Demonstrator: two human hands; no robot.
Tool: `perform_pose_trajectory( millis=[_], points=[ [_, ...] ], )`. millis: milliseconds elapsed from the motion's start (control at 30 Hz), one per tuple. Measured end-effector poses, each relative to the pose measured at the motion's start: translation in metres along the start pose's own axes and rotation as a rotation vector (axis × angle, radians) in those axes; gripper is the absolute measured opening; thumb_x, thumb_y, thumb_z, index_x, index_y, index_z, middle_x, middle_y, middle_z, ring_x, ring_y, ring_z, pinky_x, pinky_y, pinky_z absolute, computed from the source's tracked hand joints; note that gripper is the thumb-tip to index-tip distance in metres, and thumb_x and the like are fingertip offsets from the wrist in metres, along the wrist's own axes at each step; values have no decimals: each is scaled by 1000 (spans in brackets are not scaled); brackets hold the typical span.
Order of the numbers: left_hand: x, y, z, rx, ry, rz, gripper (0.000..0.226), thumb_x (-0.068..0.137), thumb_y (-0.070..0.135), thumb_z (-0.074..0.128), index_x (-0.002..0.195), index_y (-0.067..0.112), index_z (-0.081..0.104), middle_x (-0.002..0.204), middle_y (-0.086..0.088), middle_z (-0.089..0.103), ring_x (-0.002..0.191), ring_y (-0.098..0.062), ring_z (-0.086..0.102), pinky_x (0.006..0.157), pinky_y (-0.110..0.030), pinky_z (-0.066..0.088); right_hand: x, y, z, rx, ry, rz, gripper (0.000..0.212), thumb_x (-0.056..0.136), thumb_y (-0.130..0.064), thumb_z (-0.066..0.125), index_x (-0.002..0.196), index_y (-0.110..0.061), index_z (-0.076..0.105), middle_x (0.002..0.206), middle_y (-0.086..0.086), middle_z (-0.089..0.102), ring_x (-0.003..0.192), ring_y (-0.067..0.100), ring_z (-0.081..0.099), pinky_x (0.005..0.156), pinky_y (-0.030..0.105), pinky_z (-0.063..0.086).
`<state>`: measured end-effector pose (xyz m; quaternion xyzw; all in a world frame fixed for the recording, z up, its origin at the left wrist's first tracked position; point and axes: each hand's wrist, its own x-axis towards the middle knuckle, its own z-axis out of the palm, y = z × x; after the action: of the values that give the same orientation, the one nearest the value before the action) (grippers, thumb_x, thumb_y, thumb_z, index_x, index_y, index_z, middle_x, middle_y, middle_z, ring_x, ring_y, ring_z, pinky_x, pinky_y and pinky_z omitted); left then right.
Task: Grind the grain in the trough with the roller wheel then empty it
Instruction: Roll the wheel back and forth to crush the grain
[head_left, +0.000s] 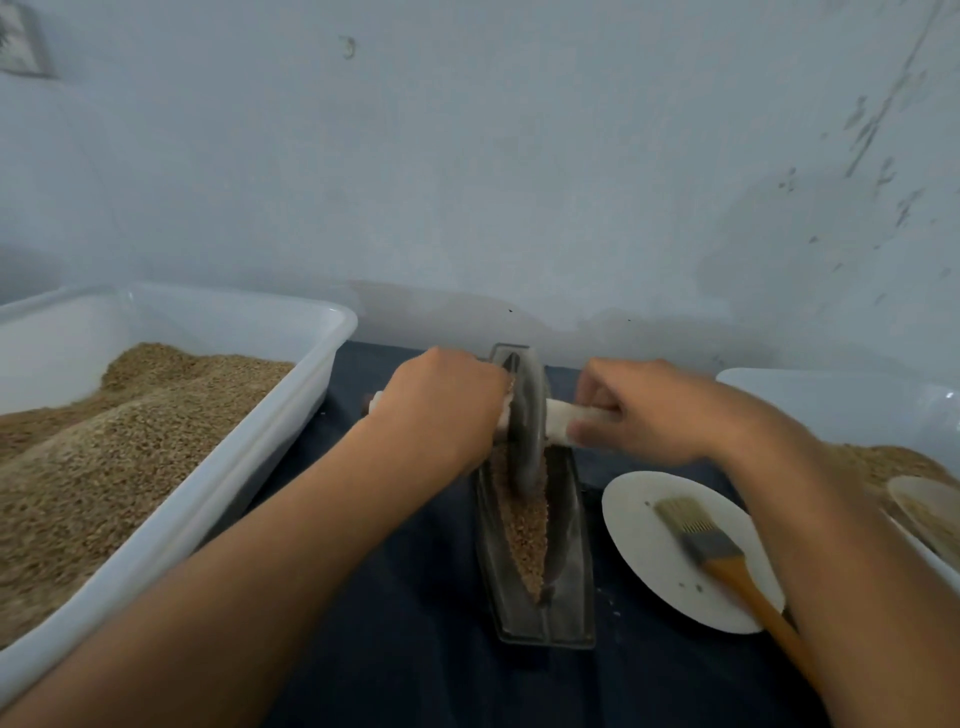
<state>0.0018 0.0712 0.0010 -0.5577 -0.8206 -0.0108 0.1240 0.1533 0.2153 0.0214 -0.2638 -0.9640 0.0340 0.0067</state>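
A narrow dark metal trough (571, 582) lies lengthwise on the dark blue cloth, pointing away from me. Brown grain (522, 514) fills its groove. A grey roller wheel (527, 415) stands upright in the far half of the groove. A pale wooden axle (558, 421) runs through the wheel. My left hand (441, 405) grips the axle's left end, and my right hand (639, 410) grips its right end. The scene is slightly blurred by motion.
A big white tub (291, 415) heaped with grain stands on the left. A white plate (644, 545) with a wooden-handled brush (717, 551) lies right of the trough. Another white tub (831, 389) with grain and a dish (930, 509) sits at the far right. A pale wall rises close behind.
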Motion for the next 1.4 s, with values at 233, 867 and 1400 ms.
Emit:
perform_pose_trajectory(
  millis=[233, 867, 1400],
  points=[
    [-40, 21, -48, 114, 35, 123, 16, 77, 39, 64, 76, 26, 55, 67, 6, 47, 56, -11, 42, 45, -26, 27, -40, -26, -31, -185, -243, -38, 46, 64, -62, 80, 85, -36, 50, 84, -15, 55, 74, 5, 52, 58, 25, 37],
    [18, -7, 32, -53, 191, -55, 33, 93, 19, 56, 125, 26, 51, 105, -1, 61, 94, -25, 61, 68, -34, 42, 32, 3, 43, 42, 359, -36, 34, 103, -43, 42, 127, -25, 58, 110, 5, 66, 95, 26, 61, 74, 38, 47],
    [-42, 18, -50, 75, -42, 104, 38, 81, 41, 63, 60, 22, 38, 62, 6, 42, 54, -10, 39, 57, -30, 37, -45, -36, -30, -198, -173, -51, 48, 65, -61, 81, 87, -35, 47, 85, -14, 54, 71, 4, 49, 51, 24, 29]
  ],
)
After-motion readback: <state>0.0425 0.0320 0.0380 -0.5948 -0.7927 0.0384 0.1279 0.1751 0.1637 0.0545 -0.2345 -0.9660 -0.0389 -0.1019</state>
